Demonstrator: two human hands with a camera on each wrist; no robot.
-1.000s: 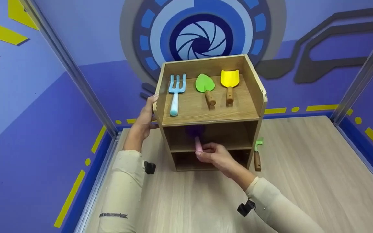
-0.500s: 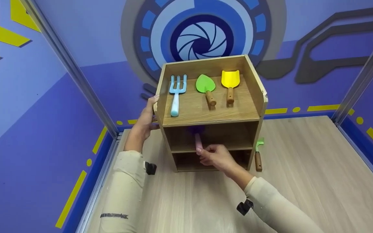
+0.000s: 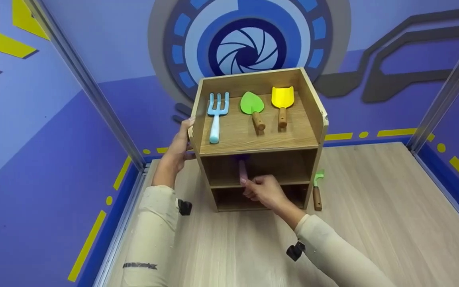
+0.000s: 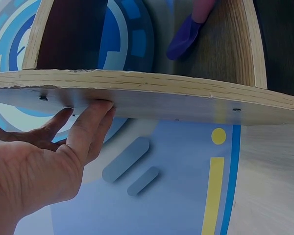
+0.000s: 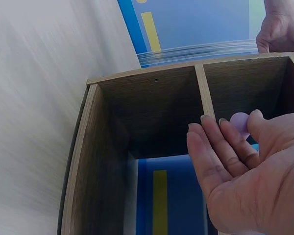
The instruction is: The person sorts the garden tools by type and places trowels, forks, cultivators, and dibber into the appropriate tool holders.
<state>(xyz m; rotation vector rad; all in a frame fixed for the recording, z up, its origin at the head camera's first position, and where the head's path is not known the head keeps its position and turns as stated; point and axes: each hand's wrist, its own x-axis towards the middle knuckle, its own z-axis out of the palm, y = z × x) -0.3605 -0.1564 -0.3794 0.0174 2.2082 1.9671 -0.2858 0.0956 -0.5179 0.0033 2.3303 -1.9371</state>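
In the head view my right hand [image 3: 267,193] pinches the pink handle [image 3: 243,171] of a toy shovel between thumb and index finger, at the front of the shelf's middle compartment. The left wrist view shows its purple blade [image 4: 186,39] inside; the head view shows it dim under the top board. From the right wrist, the rounded handle end [image 5: 239,122] sits at the thumb tip, other fingers extended. My left hand [image 3: 178,145] rests against the outer left side of the wooden shelf [image 3: 239,143]; the left wrist view shows its fingertips [image 4: 102,105] pressing that panel.
On the shelf top lie a light blue toy fork [image 3: 215,113], a green leaf-shaped trowel [image 3: 252,103] and a yellow shovel [image 3: 283,97]. A green-headed tool with a brown handle [image 3: 317,197] is right of the shelf. Patterned blue walls [image 3: 373,24] surround the table [image 3: 381,207].
The toy shovel has slid deeper into the middle compartment, its purple blade passing further under the top board. My right hand followed slightly forward; my left hand stays at the side.
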